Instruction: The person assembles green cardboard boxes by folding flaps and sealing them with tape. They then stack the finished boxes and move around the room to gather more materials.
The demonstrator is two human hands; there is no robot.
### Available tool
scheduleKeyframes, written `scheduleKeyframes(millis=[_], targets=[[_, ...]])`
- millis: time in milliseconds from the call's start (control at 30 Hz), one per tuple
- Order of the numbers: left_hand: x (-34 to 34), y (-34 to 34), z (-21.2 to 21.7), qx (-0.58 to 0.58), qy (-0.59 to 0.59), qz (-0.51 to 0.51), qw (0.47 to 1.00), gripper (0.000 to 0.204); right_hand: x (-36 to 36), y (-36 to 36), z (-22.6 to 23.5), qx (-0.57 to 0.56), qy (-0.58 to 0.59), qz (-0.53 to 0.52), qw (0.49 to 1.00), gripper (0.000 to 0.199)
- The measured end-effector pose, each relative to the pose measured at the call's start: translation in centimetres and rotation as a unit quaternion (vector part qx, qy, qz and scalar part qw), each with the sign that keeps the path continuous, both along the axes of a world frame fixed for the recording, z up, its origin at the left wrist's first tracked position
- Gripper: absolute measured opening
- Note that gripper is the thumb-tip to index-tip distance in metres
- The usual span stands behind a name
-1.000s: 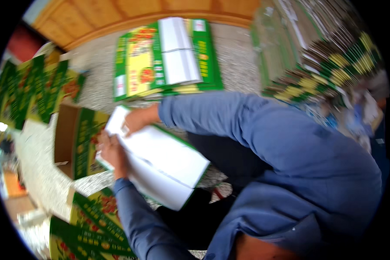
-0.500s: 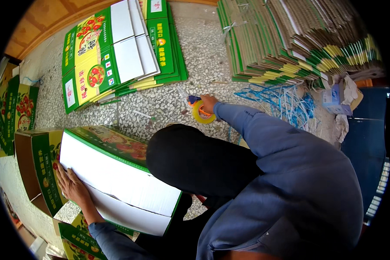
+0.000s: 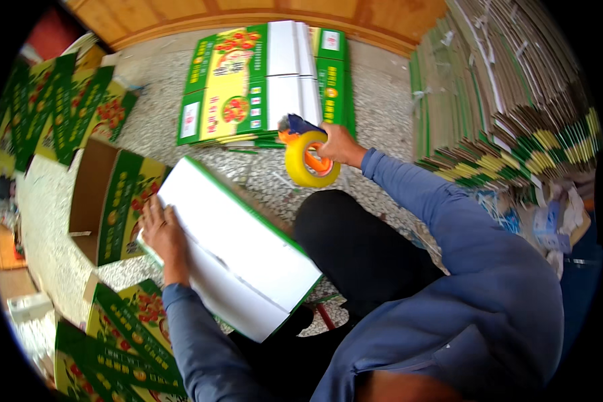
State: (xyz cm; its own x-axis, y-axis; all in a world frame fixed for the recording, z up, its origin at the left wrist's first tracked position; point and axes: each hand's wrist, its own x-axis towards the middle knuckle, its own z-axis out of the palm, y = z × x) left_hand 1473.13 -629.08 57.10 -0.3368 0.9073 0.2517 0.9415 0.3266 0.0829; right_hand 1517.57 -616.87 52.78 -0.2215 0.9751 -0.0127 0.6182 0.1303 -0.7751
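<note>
A carton (image 3: 228,234) with its white side facing up lies in front of me, leaning against my legs; a seam runs along its length. My left hand (image 3: 162,234) rests on its left end, fingers stretched out over the white surface. My right hand (image 3: 342,145) grips a tape dispenser (image 3: 313,159), raised above the floor beyond my knee. It has an orange core, a dark blue head and a thick roll of yellow tape. The tape is apart from the carton.
Flattened green and yellow cartons (image 3: 234,87) lie stacked at the back. A tall bundle of folded cardboard (image 3: 489,94) stands at the right. An opened carton (image 3: 117,201) sits left of the white one, and more formed cartons (image 3: 124,328) stand at the lower left.
My right hand has lifted the tape dispenser off the floor. The view has shifted left, and the white carton is tilted more steeply, with my left hand still on it.
</note>
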Motion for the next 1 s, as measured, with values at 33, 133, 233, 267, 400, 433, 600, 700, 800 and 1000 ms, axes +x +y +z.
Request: scheduleKeyframes(millis=[33,133,233,267,400,433,600,700,800,1000], targets=[[0.7,0.1,0.6,0.002,-0.019,0.002,1.0,0.049,-3.0,-0.1,3.5,0.049,0.035,0.037,0.998,0.039],[0.3,-0.7,1.9,0.005,-0.036,0.016,0.999,0.052,-12.5,-1.7,11.9,0.232,0.1,0.154,0.955,0.046],[1.1,0.1,2.1,0.007,-0.04,0.016,0.999,0.052,-18.2,-4.0,14.8,0.386,0.068,0.24,0.888,0.056],[0.9,-0.3,1.8,0.012,-0.022,-0.007,1.0,0.053,-19.9,-4.7,14.6,0.432,0.069,0.267,0.859,0.056],[1.2,-0.6,2.1,0.018,-0.04,0.011,0.999,0.056,-23.2,-8.2,14.6,0.421,0.031,0.367,0.829,0.059],[1.0,-0.7,2.2,0.046,-0.059,-0.003,0.997,0.057,-23.2,-8.5,14.9,0.379,0.021,0.411,0.829,0.061],[-2.8,-1.8,1.2,0.217,-0.374,-0.097,0.896,0.052,-24.5,-8.7,16.9,0.208,-0.041,0.518,0.829,0.069],[-3.2,-3.3,2.6,0.214,-0.657,-0.017,0.722,0.044,-23.8,-8.6,16.7,0.232,-0.04,0.509,0.828,0.066],[-3.0,-8.8,4.4,0.149,-0.841,0.089,0.513,0.051,-23.7,-8.5,16.6,0.229,-0.036,0.504,0.832,0.068],[1.2,-12.6,10.4,0.055,-0.857,0.111,0.501,0.05,-24.1,-8.5,16.7,0.24,-0.025,0.508,0.827,0.07]])
